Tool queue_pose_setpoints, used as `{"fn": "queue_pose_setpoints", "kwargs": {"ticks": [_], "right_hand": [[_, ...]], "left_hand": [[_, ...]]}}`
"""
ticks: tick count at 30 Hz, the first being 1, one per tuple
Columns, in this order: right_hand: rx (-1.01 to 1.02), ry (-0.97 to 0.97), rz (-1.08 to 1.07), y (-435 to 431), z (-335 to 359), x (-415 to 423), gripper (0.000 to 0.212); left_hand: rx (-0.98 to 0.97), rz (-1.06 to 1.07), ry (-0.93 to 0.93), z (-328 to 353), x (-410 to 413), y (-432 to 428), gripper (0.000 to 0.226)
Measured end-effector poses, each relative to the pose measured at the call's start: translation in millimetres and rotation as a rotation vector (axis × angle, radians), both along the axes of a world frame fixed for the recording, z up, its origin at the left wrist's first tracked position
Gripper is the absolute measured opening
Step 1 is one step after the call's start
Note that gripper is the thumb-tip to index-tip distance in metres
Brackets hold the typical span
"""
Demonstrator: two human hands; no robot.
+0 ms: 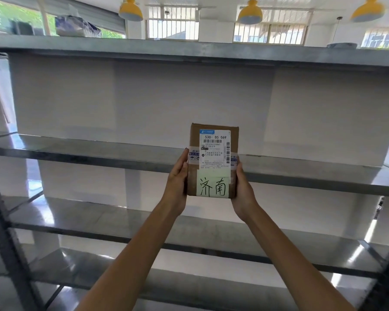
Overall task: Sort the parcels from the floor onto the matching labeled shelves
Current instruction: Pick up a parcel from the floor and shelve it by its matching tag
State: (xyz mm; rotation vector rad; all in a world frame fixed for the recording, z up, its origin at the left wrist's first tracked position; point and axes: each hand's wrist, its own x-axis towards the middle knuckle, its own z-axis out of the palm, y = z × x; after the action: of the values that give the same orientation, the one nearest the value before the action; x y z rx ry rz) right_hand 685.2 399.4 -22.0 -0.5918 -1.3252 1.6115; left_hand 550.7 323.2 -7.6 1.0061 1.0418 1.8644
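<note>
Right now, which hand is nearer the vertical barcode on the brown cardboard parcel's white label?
Right hand: grips the parcel edge beside the barcode; left hand grips the opposite edge.

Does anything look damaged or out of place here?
Nothing stands out. The brown cardboard parcel looks intact and upright between the left hand and right hand, its pale green handwritten note stuck flat. No labels show on the grey metal shelves.

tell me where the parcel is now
Head view, just right of centre: the parcel is held upright between the left hand and right hand, in front of the metal shelf.
</note>
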Motion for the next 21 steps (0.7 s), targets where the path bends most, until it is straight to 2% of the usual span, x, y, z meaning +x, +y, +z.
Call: {"fn": "queue_pose_setpoints", "kwargs": {"ticks": [4,8,10,21], "right_hand": [[0.100,-0.006,0.075,-1.9,-3.3,6.6,0.047],[0.200,-0.074,0.136,0.4,-8.5,19.7,0.076],[0.220,-0.087,0.159,2.3,-10.1,25.9,0.080],[0.222,-0.108,0.186,0.7,-7.6,32.7,0.078]], "left_hand": [[-0.009,-0.040,0.130,-6.3,1.3,-1.7,0.047],[-0.035,-0.060,0.298,-10.5,0.2,-5.8,0.071],[-0.036,-0.066,0.331,-13.0,-0.1,-7.8,0.079],[-0.056,0.068,0.360,-16.5,6.1,-17.5,0.077]]}}
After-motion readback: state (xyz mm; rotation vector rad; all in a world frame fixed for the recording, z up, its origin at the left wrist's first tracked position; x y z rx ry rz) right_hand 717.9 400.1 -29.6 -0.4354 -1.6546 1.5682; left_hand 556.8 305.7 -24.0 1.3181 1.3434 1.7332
